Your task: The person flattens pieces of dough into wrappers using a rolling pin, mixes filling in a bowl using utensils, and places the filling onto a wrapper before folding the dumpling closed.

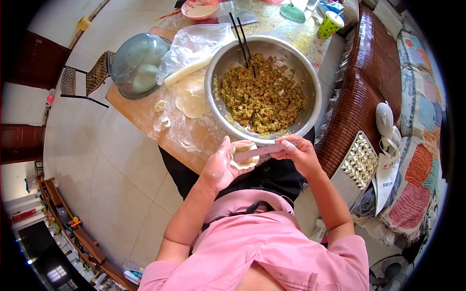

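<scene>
Pink cloth of the person's shirt (252,242) lies closest in the head view, with both forearms reaching past it. Left hand (218,168), dusted with flour, is palm up, its fingers curled beneath a round dough wrapper (249,163) and cradling it. Right hand (300,152) has its fingers pinched on one end of a flat spreading stick (264,151); the other end lies over the wrapper, where a little filling shows. Both hands are just beside the near rim of a big metal bowl (315,99), which holds chopped filling (262,97) with dark chopsticks (241,38) standing slanted in it.

Left of the bowl, on a floured wooden board (141,115), lie thin dough rounds (194,106), two small dough lumps (165,123), a rolling pin (187,72) and a crumpled plastic bag (199,39). A see-through cover (138,63) sits at the board's far left edge. Beyond, the desk (307,42) carries a green cup (330,24). A tray of folded dumplings (360,160) rests on the brown sofa (359,92).

Filling seems to be at the stage of being pressed onto the wrapper. The next move seems to call for a level palm, a light stroke and a clean dough edge.
</scene>
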A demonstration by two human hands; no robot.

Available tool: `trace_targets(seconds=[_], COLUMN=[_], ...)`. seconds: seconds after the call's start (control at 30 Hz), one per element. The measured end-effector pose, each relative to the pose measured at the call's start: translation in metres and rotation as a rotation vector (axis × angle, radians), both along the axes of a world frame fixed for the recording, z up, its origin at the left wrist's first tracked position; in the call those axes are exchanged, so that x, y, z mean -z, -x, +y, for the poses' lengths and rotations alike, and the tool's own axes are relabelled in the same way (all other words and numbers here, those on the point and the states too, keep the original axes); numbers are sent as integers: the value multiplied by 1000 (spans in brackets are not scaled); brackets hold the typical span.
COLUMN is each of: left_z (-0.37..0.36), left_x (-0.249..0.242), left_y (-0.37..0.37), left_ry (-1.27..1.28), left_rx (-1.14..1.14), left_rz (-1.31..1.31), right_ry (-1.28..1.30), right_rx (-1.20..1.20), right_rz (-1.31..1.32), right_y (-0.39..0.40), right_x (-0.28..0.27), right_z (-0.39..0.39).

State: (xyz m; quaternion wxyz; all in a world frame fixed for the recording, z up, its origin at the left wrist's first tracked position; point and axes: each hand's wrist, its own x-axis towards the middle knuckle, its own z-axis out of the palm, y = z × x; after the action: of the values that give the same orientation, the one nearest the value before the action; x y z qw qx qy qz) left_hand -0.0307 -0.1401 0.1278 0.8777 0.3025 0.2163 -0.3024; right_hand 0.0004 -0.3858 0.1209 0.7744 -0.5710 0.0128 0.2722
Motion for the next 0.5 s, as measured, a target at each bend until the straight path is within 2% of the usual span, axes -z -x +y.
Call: trace_targets(seconds=[0.07,0.13,0.17,0.2,0.27,0.3,0.4,0.5], left_z=[1,2,1,2,4,2,2,3], left_x=[-3,-3,-2,0,7,7,12,13], left_y=[-2,-3,-4,-5,-5,-6,-7,-7], left_ry=[15,29,19,9,86,72,79,134], left_rx=[-60,-118,-186,-254,-264,-276,-300,-366], left_rz=[16,34,53,73,31,32,25,2], right_ry=[26,-2,215,215,1046,1124,1244,1113], right_rx=[12,271,374,375,38,-42,-42,78], right_rz=[-50,-160,-307,-310,-913,-973,-1201,-1183], right_y=[-4,-18,-25,-32,-42,-46,-40,-29], right_x=[0,-8,-12,-11,-3,6,14,-26], right_z=[0,3,11,14,18,25,36,48])
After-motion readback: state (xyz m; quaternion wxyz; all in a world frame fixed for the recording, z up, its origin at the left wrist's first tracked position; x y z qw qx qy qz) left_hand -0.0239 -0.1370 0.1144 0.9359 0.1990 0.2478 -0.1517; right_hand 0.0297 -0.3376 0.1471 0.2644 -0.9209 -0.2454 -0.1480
